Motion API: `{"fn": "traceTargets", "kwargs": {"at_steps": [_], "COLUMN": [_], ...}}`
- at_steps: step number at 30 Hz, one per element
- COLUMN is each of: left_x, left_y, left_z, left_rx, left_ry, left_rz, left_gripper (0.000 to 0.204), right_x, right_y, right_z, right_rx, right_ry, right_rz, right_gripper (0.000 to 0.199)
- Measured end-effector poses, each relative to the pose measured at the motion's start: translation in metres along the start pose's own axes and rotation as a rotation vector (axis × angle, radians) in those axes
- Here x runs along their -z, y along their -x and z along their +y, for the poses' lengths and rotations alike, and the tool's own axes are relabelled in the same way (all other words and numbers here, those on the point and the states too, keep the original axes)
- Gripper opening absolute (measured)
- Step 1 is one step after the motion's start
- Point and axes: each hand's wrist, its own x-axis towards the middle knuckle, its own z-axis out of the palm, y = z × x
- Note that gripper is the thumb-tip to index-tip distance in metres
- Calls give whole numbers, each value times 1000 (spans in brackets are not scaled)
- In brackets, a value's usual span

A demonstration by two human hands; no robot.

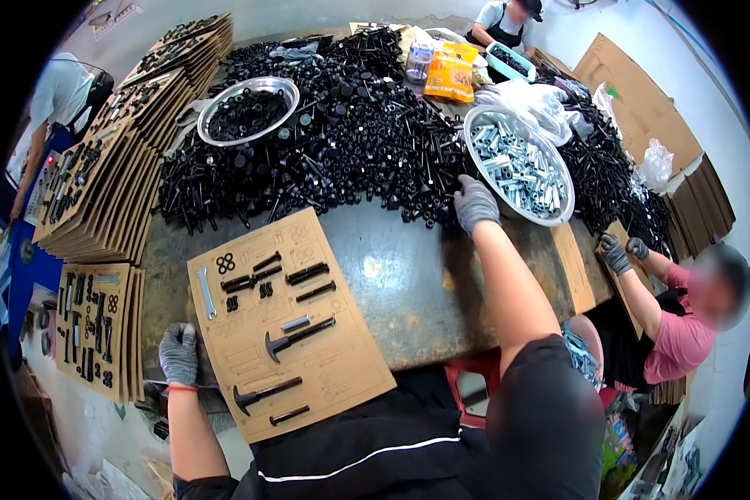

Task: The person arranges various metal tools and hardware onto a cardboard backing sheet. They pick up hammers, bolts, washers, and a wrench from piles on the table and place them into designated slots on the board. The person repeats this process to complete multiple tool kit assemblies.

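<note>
A brown cardboard sheet [342, 350] printed with outlines lies at the table's near edge. Laid out on it are a silver open-end wrench [206, 292], black bolts [307, 272], two bolts with wide domed heads [267, 395], a silver sleeve [295, 322] and small rings and nuts [226, 263]. My left hand [179, 354], in a grey glove, is beside the sheet's left edge, its fingers curled; anything within is hidden. Reaching forward, my gloved right hand [477, 205] touches the edge of the black hardware pile [375, 150], fingers bent; what they grip is hidden.
A metal basin of silver sleeves [565, 218] stands just beyond my right hand. Another basin with black rings [294, 88] sits on the pile. Filled cardboard sheets [100, 208] stack at left. A yellow bag [451, 73] lies behind. Co-workers are at right [683, 325], back and left.
</note>
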Motion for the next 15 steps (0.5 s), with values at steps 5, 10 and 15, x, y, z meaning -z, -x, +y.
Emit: {"fn": "traceTargets", "kwargs": {"at_steps": [5, 10, 15], "left_x": [-31, -26, -19], "left_y": [-15, -12, -5], "left_z": [0, 0, -5], "left_rx": [-56, -131, -34], "left_ry": [-219, -154, -287], "left_rz": [214, 239, 240], "left_gripper": [19, 17, 18], "right_x": [3, 1, 71], "right_y": [-54, -23, -31], "right_z": [-30, -23, -23], "right_rx": [-171, 307, 118], "right_ry": [200, 253, -286], "right_rz": [-146, 179, 372], "right_gripper": [23, 22, 25]}}
